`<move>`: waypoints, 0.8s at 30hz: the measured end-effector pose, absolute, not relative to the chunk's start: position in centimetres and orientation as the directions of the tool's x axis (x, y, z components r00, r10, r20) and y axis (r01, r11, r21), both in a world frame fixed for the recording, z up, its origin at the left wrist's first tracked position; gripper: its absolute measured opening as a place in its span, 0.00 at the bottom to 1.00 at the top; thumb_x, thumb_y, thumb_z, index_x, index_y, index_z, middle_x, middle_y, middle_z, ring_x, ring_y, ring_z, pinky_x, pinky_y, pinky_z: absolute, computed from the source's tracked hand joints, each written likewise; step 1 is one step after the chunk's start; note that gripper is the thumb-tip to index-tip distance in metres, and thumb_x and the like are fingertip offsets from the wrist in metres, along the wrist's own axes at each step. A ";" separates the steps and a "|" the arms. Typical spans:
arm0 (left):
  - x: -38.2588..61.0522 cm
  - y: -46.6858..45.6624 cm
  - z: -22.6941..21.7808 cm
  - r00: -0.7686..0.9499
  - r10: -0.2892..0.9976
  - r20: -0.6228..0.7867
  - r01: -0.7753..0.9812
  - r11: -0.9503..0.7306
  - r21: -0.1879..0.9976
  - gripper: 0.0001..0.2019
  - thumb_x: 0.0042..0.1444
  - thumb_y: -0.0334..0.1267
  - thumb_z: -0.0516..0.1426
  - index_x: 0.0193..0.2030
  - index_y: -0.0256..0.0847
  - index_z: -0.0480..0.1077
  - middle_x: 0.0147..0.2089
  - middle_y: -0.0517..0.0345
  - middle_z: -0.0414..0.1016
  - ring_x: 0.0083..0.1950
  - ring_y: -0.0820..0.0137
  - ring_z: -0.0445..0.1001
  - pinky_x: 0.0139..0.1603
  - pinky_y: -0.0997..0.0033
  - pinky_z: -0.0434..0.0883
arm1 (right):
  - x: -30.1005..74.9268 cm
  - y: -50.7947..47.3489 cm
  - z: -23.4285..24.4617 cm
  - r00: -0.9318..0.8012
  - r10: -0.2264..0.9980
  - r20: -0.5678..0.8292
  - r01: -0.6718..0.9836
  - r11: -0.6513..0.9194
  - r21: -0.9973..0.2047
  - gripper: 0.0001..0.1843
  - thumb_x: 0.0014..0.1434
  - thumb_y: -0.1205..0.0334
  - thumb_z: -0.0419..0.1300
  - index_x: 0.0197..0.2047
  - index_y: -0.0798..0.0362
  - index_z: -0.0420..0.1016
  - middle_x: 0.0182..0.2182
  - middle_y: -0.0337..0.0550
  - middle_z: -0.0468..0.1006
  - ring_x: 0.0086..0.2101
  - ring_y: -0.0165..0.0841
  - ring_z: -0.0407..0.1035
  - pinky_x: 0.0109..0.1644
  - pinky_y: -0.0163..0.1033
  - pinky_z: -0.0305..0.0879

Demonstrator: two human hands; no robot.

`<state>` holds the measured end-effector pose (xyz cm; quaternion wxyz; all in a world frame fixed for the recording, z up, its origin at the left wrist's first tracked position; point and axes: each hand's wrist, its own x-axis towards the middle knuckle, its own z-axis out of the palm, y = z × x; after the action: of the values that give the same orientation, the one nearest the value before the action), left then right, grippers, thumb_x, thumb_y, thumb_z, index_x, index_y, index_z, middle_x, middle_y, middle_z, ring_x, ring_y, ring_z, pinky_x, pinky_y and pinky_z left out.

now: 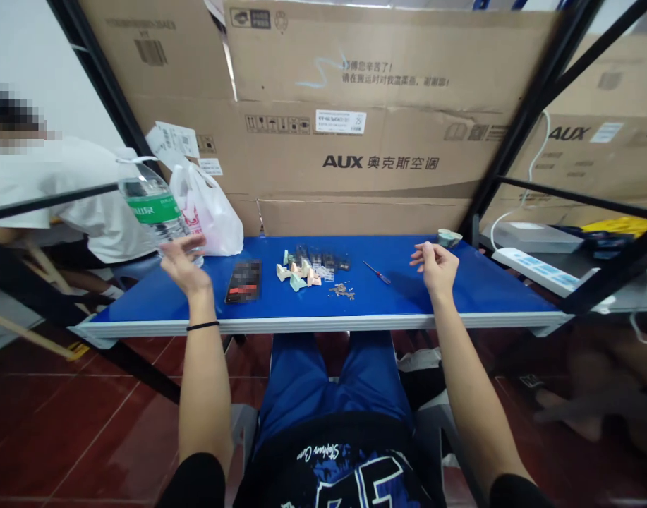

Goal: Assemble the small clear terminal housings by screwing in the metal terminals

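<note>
My left hand (185,269) is raised over the left part of the blue table, palm up and fingers stretched out, with nothing in it. Right behind its fingers stands a large clear water bottle (154,208) with a green label. My right hand (437,269) hovers above the right part, fingers loosely bent and apart, no object visible in it. Between the hands lie a pile of cream and pale green plastic pieces (298,276), dark translucent parts (315,255), small metal bits (343,290) and a thin screwdriver (377,273). A phone (243,281) lies nearest my left hand.
A white plastic bag (212,212) stands beside the bottle. A roll of tape (449,238) sits behind my right hand. Cardboard (381,190) walls the back, between black frame posts (518,134). A power strip (537,270) lies at right. Another person (74,190) sits at left.
</note>
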<state>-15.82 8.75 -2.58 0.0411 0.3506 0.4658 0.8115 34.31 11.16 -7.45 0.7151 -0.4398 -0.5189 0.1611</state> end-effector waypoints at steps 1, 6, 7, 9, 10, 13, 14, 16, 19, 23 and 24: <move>-16.5 8.7 -2.6 -0.777 0.391 0.494 0.228 -0.556 0.799 0.29 0.79 0.40 0.33 0.42 0.32 0.73 0.40 0.50 0.77 0.42 0.69 0.78 0.41 0.72 0.71 | 34.1 11.0 -7.5 0.391 0.684 0.616 0.254 0.563 -0.786 0.28 0.64 0.35 0.63 0.36 0.55 0.81 0.25 0.44 0.81 0.22 0.31 0.76 0.21 0.32 0.64; -19.0 8.2 -3.1 -0.801 0.525 0.288 0.009 -0.470 0.883 0.20 0.78 0.43 0.37 0.39 0.38 0.63 0.33 0.58 0.66 0.33 0.71 0.70 0.33 0.75 0.65 | 33.5 10.7 -7.8 0.354 0.677 0.645 0.310 0.565 -0.765 0.26 0.65 0.37 0.62 0.35 0.54 0.82 0.25 0.42 0.80 0.22 0.31 0.75 0.24 0.34 0.69; -19.2 8.2 -3.2 -0.792 0.550 0.264 -0.021 -0.457 0.889 0.17 0.76 0.42 0.40 0.39 0.39 0.62 0.33 0.60 0.65 0.32 0.72 0.69 0.33 0.75 0.65 | 33.5 10.7 -7.8 0.349 0.677 0.648 0.315 0.566 -0.762 0.26 0.66 0.37 0.62 0.35 0.54 0.82 0.25 0.42 0.80 0.22 0.31 0.75 0.24 0.34 0.69; -19.2 8.3 -3.4 -0.784 0.571 0.243 -0.047 -0.445 0.895 0.11 0.73 0.39 0.45 0.40 0.39 0.62 0.33 0.61 0.65 0.30 0.73 0.69 0.33 0.76 0.66 | 33.4 10.7 -7.8 0.339 0.675 0.655 0.331 0.566 -0.755 0.26 0.66 0.38 0.62 0.35 0.54 0.82 0.25 0.42 0.80 0.22 0.31 0.75 0.25 0.34 0.69; -19.1 8.4 -3.5 -0.785 0.570 0.243 -0.044 -0.442 0.896 0.09 0.72 0.37 0.46 0.41 0.39 0.62 0.33 0.61 0.65 0.30 0.74 0.68 0.33 0.76 0.65 | 33.4 10.6 -7.8 0.336 0.674 0.658 0.339 0.565 -0.752 0.25 0.66 0.38 0.62 0.35 0.54 0.82 0.25 0.42 0.80 0.22 0.31 0.75 0.25 0.34 0.69; -18.6 8.8 -3.6 -0.793 0.552 0.257 -0.004 -0.427 0.904 0.06 0.70 0.32 0.47 0.42 0.38 0.63 0.34 0.62 0.66 0.29 0.77 0.68 0.32 0.78 0.64 | 33.3 10.6 -7.9 0.328 0.674 0.662 0.356 0.561 -0.747 0.26 0.67 0.38 0.61 0.35 0.54 0.82 0.25 0.42 0.80 0.22 0.31 0.75 0.26 0.35 0.71; -18.5 8.9 -3.5 -0.793 0.550 0.263 0.013 -0.416 0.909 0.06 0.70 0.31 0.47 0.42 0.38 0.63 0.34 0.62 0.66 0.29 0.77 0.68 0.32 0.78 0.64 | 33.3 10.6 -7.9 0.323 0.677 0.661 0.360 0.559 -0.747 0.26 0.67 0.38 0.61 0.35 0.54 0.82 0.24 0.42 0.80 0.22 0.31 0.75 0.27 0.36 0.72; -18.4 9.0 -3.5 -0.787 0.553 0.272 0.047 -0.386 0.921 0.05 0.70 0.32 0.49 0.42 0.38 0.63 0.33 0.63 0.67 0.29 0.78 0.68 0.32 0.78 0.64 | 33.3 10.5 -7.8 0.316 0.685 0.657 0.364 0.552 -0.750 0.27 0.67 0.37 0.61 0.35 0.54 0.82 0.24 0.42 0.80 0.23 0.32 0.76 0.28 0.37 0.73; -18.4 9.1 -3.6 -0.780 0.560 0.280 0.084 -0.349 0.933 0.04 0.69 0.32 0.49 0.42 0.38 0.63 0.33 0.63 0.67 0.30 0.77 0.69 0.33 0.78 0.66 | 33.2 10.4 -7.8 0.304 0.698 0.648 0.373 0.538 -0.756 0.27 0.66 0.36 0.61 0.35 0.53 0.82 0.24 0.43 0.81 0.23 0.33 0.76 0.28 0.37 0.74; -18.5 9.1 -3.6 -0.776 0.560 0.291 0.112 -0.331 0.937 0.04 0.68 0.32 0.49 0.40 0.39 0.62 0.32 0.64 0.67 0.29 0.77 0.68 0.33 0.77 0.67 | 33.1 10.5 -7.9 0.283 0.710 0.644 0.389 0.529 -0.754 0.26 0.66 0.37 0.61 0.35 0.53 0.82 0.25 0.43 0.81 0.24 0.33 0.77 0.29 0.37 0.74; -18.5 9.1 -3.6 -0.775 0.559 0.294 0.117 -0.330 0.937 0.04 0.67 0.32 0.49 0.40 0.39 0.62 0.31 0.64 0.67 0.29 0.77 0.68 0.33 0.77 0.67 | 33.1 10.5 -7.9 0.279 0.712 0.645 0.391 0.529 -0.753 0.26 0.66 0.37 0.61 0.35 0.53 0.82 0.25 0.43 0.81 0.24 0.33 0.77 0.29 0.37 0.74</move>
<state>-18.52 9.09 -3.61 0.1459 0.3020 0.5601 0.7575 33.11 10.47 -7.93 0.6477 -0.4692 -0.5873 0.1238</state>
